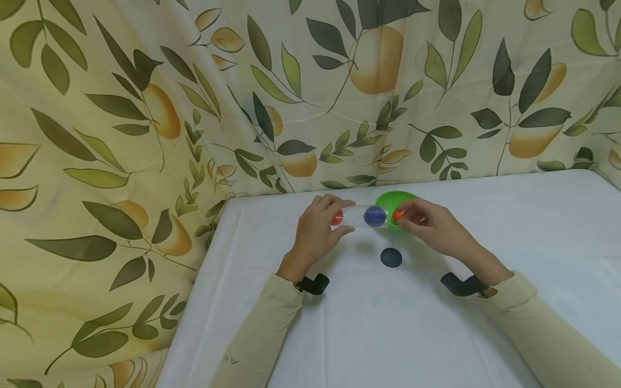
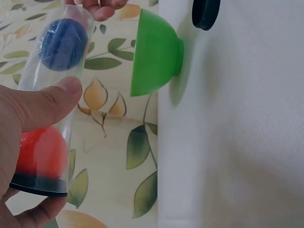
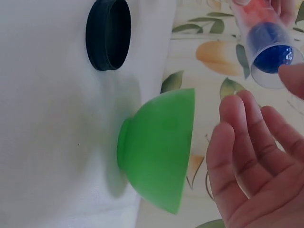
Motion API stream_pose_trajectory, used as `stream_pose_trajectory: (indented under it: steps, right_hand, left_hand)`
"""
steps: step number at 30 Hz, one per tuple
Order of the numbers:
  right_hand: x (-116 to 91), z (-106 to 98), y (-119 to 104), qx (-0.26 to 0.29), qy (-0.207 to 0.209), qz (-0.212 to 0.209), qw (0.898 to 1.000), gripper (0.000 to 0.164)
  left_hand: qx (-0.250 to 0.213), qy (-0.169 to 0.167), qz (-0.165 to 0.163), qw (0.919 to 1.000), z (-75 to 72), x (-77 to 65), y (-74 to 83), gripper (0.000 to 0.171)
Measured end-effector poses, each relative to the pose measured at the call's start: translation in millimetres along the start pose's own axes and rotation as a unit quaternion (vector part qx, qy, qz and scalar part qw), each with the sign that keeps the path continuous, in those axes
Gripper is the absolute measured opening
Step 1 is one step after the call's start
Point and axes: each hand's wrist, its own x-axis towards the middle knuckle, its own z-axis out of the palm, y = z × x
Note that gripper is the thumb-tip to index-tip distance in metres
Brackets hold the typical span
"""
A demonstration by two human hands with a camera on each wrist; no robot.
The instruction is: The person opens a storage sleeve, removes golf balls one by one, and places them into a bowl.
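Observation:
My left hand [image 1: 314,223] grips a clear plastic tube [image 1: 358,209] and holds it sideways above the table. Inside lie a red ball [image 2: 43,153] against the black end cap [image 2: 38,185] and a dark blue ball [image 1: 375,216] nearer the uncapped mouth. At that mouth, my right hand [image 1: 434,222] pinches a small orange ball [image 1: 399,215] between thumb and fingertips. The right wrist view shows several of its other fingers [image 3: 232,152] extended, while the orange ball is out of sight there. Just below and behind the hands stands a green bowl [image 3: 156,149].
A loose black cap [image 1: 391,257] lies on the white-covered table [image 1: 349,323], nearer me than the bowl. Behind the table's far edge hangs a leaf-and-fruit patterned curtain [image 1: 330,134], which also runs along the left side.

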Motion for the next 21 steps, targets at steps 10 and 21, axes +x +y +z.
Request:
stream_pose_trajectory:
  steps: [10,21]
  right_hand:
    - [-3,6,0,0.047,-0.048,-0.008,0.998,0.047]
    - [-2,12,-1,0.046,-0.053,-0.002,0.998,0.047]
  left_hand:
    - [0.012,-0.001,0.008,0.9999,0.2,1.8,0.9,0.050]
    - [0.025,-0.017,0.004,0.9995,0.9,0.7,1.6,0.050]
